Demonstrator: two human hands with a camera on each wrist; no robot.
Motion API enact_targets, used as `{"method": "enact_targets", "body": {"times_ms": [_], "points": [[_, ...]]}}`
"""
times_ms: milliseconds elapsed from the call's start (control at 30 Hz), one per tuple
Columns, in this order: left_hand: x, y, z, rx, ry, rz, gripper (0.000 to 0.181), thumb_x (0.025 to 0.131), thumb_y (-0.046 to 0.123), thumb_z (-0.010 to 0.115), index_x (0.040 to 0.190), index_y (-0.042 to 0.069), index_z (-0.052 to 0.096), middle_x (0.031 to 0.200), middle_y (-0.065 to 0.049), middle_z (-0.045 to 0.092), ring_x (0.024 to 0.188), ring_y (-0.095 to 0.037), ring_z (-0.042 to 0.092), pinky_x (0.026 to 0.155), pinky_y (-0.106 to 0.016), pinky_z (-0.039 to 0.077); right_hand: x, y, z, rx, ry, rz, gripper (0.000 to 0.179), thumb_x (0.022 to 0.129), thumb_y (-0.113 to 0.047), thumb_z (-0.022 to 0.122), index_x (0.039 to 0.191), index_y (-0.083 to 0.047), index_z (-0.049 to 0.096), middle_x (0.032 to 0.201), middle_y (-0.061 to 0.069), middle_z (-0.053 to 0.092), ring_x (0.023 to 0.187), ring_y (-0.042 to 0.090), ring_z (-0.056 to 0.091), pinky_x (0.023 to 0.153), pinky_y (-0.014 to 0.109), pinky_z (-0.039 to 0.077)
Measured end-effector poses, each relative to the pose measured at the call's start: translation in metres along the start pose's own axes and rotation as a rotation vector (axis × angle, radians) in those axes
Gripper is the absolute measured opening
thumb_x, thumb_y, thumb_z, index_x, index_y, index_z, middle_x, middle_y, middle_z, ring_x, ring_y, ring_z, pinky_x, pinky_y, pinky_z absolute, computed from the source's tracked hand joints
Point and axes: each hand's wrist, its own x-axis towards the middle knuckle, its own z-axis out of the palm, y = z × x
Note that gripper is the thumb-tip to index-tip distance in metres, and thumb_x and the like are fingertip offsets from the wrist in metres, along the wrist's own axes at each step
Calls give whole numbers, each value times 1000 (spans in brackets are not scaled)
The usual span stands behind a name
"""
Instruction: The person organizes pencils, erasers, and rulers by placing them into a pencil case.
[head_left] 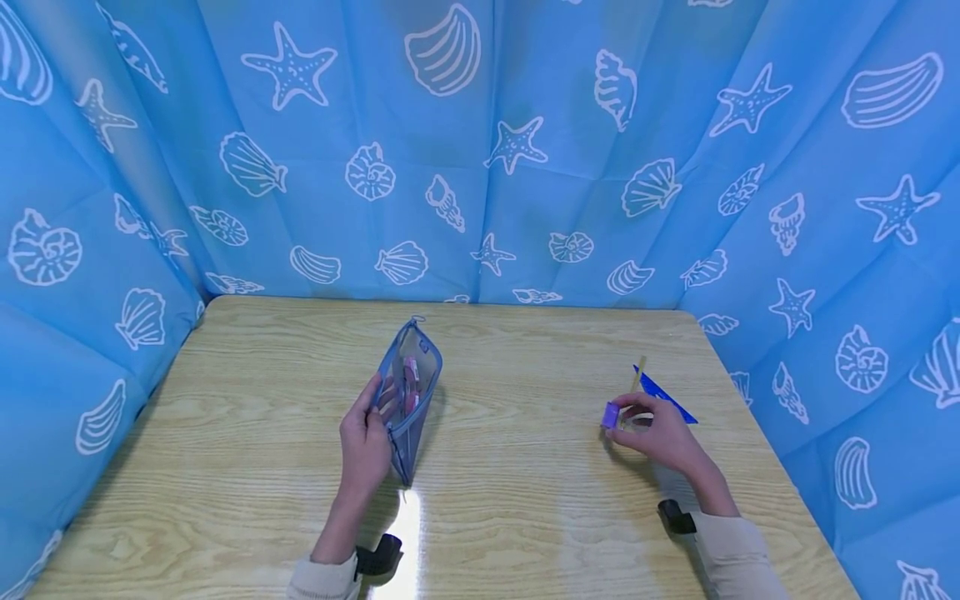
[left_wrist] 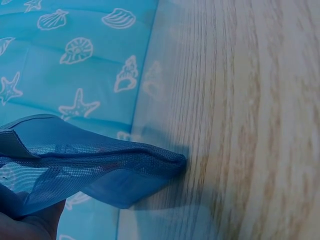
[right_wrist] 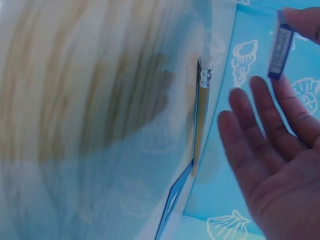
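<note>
My left hand (head_left: 365, 442) grips the side of a blue mesh zip pouch (head_left: 408, 450), thumb on the near side. The pouch's mouth gapes upward in the head view, and pink and white items (head_left: 412, 387) show inside. In the left wrist view its mesh wall (left_wrist: 100, 165) fills the lower left, hiding most of the hand. Over at the right, my right hand (head_left: 660, 433) pinches a small purple block (head_left: 611, 415) between thumb and fingertip, above the table. The right wrist view shows a printed label on this block (right_wrist: 281, 50); the other fingers extend loosely.
Beyond the right hand, a yellow pencil (head_left: 642, 371) with a white eraser end lies on the wooden table (head_left: 517, 367). Beside it is a blue set square (head_left: 671, 400), partly covered by the hand. A blue shell-patterned curtain (head_left: 465, 208) borders the table's back and sides.
</note>
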Motion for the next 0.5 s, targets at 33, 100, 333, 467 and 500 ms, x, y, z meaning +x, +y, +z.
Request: {"method": "enact_targets", "body": {"times_ms": [33,100,333,467,500], "points": [[0,0,0,0,0,1,54,97,-16,25,149,-13,39,140,-36,53,128,-49,56,105,-43,52,0,-1,1,10,1,-17,44,83,-15,84,121,-1,66,114,16,67,107,33,64,93,46,61],[0,0,0,0,-3,1,54,97,-16,24,149,-13,39,140,-36,53,128,-49,55,105,-44,52,1,-3,2,34,1,-51,43,84,-14,83,121,-1,66,116,16,67,110,36,64,99,53,58],[-1,2,0,-1,-14,-26,54,98,-15,24,150,-11,39,143,-35,51,130,-46,55,107,-44,51,5,-7,7,81,7,-114,42,84,-13,83,122,-4,66,117,13,68,113,33,64,103,56,54],[-1,2,0,-5,-14,-27,54,98,-15,24,150,-11,38,143,-35,51,131,-46,55,108,-43,51,7,-9,8,91,-1,-118,43,85,-12,82,123,-4,65,119,13,68,114,34,63,103,54,55],[-1,2,0,-6,-15,-27,54,98,-15,24,150,-11,38,143,-35,51,131,-46,54,108,-43,51,7,-10,8,94,-4,-117,43,85,-12,82,124,-4,65,120,14,67,114,33,63,103,53,55]]}}
